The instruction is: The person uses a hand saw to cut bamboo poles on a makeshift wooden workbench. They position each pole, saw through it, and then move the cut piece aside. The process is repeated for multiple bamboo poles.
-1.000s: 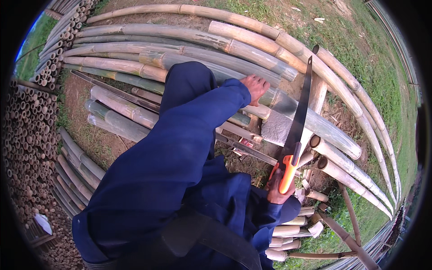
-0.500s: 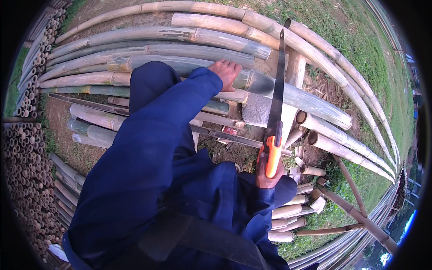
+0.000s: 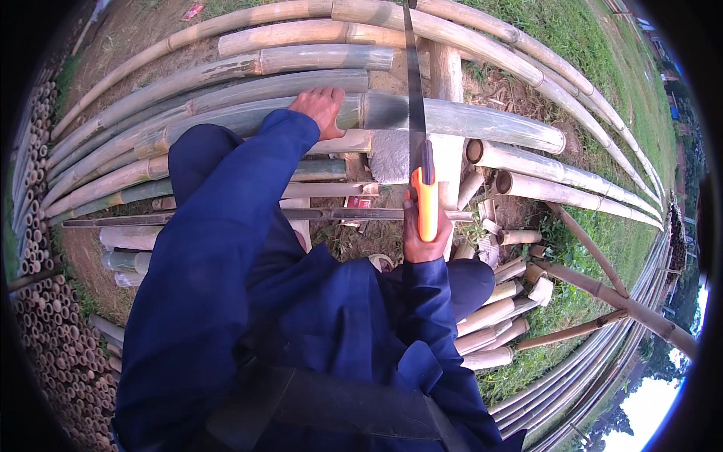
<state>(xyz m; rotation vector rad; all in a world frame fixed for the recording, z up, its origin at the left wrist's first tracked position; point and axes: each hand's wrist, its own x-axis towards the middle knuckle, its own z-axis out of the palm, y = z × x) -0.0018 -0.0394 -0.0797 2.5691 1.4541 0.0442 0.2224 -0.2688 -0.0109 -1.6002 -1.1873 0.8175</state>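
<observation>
My left hand [image 3: 322, 111] rests on a thick green bamboo pole [image 3: 482, 120], fingers curled over its far side beside a node. My right hand [image 3: 423, 239] is closed around the orange-and-black handle of a handsaw [image 3: 426, 207]. The dark saw blade [image 3: 415, 90] points away from me and crosses that pole to the right of my left hand. Whether its teeth have cut into the bamboo cannot be made out. My leg [image 3: 202, 151] lies against the pole to the left of my left hand.
A pale block [image 3: 395, 158] and a wooden beam [image 3: 447, 75] lie beneath the pole. More bamboo poles [image 3: 301, 34] stretch across the far side. Cut bamboo pieces [image 3: 489, 320] lie by my right knee. Stacked bamboo ends [image 3: 56, 331] stand at the left.
My right hand has pushed the saw away from me across the pole, and its blade angle has shifted slightly. My left hand keeps its place on the pole. The whole view has shifted.
</observation>
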